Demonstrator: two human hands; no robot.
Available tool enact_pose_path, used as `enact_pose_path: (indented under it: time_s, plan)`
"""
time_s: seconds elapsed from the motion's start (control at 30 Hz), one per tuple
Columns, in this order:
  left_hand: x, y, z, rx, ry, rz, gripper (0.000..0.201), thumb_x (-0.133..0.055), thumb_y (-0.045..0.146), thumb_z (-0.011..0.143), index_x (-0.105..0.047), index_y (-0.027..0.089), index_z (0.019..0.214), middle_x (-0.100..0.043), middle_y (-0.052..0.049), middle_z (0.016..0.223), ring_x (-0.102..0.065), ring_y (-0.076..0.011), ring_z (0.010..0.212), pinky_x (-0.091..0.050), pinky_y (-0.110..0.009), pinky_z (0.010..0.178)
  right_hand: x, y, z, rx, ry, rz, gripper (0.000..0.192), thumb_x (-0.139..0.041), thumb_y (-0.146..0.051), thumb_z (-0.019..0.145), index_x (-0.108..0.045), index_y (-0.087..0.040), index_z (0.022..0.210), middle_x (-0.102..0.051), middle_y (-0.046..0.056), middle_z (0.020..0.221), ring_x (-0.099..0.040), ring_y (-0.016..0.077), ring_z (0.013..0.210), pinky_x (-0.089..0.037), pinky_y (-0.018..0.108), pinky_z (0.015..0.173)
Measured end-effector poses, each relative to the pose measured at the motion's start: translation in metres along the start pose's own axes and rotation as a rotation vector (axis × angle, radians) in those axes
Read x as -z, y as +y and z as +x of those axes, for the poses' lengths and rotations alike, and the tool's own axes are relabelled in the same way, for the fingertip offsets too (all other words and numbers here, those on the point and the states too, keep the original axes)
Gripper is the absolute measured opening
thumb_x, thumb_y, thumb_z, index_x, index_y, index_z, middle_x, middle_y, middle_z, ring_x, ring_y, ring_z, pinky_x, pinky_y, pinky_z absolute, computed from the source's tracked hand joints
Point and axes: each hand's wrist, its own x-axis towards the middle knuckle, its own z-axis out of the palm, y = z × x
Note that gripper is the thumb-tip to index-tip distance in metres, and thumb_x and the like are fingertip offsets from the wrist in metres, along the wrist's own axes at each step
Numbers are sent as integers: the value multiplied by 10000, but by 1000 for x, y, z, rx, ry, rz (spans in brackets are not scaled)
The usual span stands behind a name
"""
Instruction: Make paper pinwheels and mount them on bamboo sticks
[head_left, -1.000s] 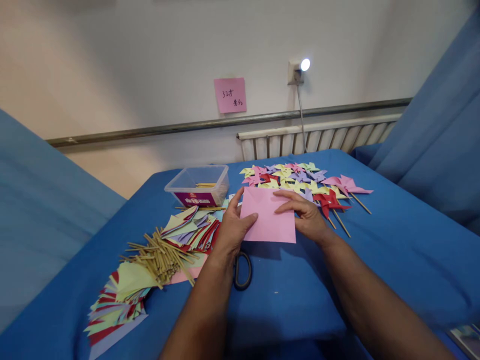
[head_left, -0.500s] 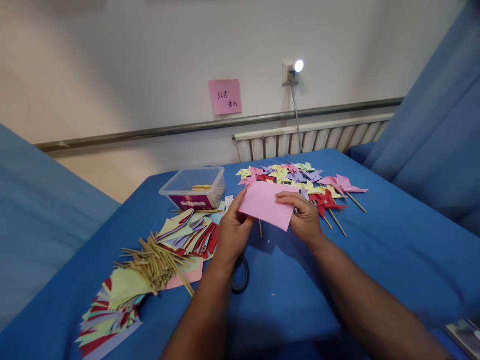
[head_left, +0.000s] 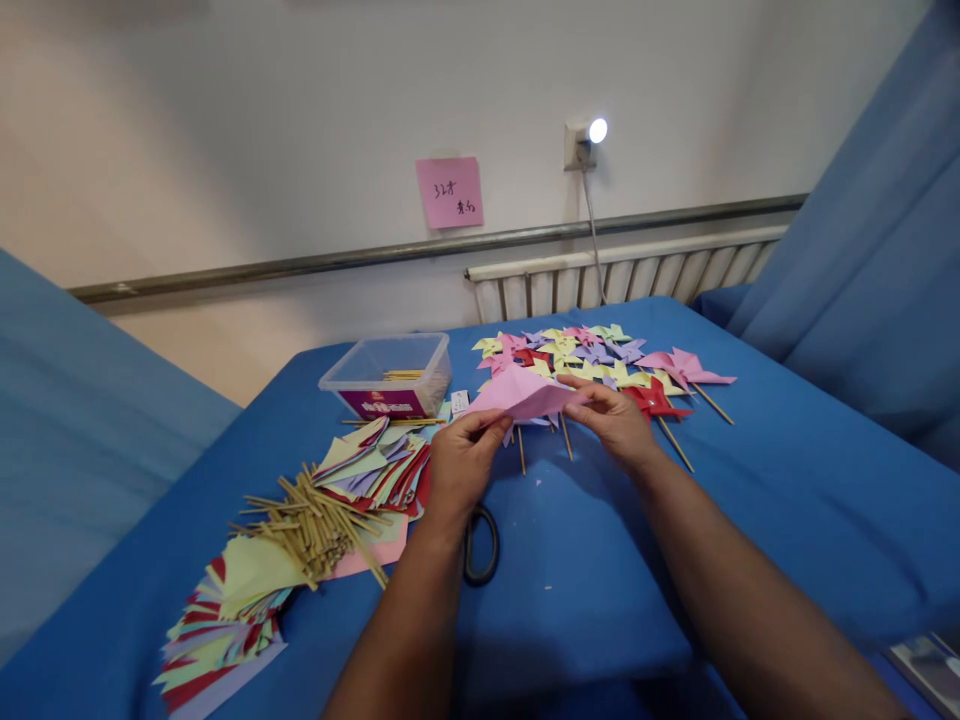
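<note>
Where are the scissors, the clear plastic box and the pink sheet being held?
scissors (head_left: 481, 545), head view, on the dark handle loop.
clear plastic box (head_left: 386, 383), head view, on its front wall.
pink sheet (head_left: 519, 396), head view, on its middle.

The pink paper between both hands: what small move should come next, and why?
Probably press the raised fold flat on the blue table. The pink paper is bent into a peak, pinched at one end by the left hand and at the other by the right hand, in the air, so its crease looks loose.
</note>
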Motion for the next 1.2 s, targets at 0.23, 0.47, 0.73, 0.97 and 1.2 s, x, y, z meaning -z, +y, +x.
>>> enact_pose_path:
  time_s: [0.23,0.47,0.73,0.97,1.2]
  plan:
    - [3,3,-1,15,-11,73,318,-670,455,734,-672,165,604,-613,5,589,-518,-129,593,-385,-226,587,-4,-2,-2,-104,58,217,216,-806,-359,641,-653,-210,669,-700,38,944,-642,179,857,-524,346,784]
    - [3,0,-2,32,113,86,307,-713,454,692,-652,175,579,-588,16,562,-495,-121,565,-365,-230,574,-5,-8,-1,-120,145,228,297,-835,-393,593,-609,-211,654,-633,-22,642,-620,150,631,-526,318,668]
    - [-3,-4,-3,38,185,46,274,-768,400,628,-612,175,641,-597,11,602,-528,-122,575,-398,-231,579,-7,-3,2,-90,245,226,299,-830,-337,586,-591,-208,710,-592,-48,619,-578,119,554,-478,266,575]
    - [-7,1,-4,110,-38,-249,571,-784,349,638,-603,157,1144,-697,-45,843,-630,-160,738,-476,-261,686,-12,-7,-3,92,236,21,195,-771,-306,673,-620,-232,772,-595,-28,680,-573,140,612,-473,284,596]
    - [-5,3,-6,101,45,-82,285,-730,423,682,-653,151,642,-560,21,581,-452,-86,537,-354,-205,521,-21,-14,-10,62,190,146,478,-801,-260,646,-613,-300,1084,-636,-37,736,-560,136,604,-487,285,596]
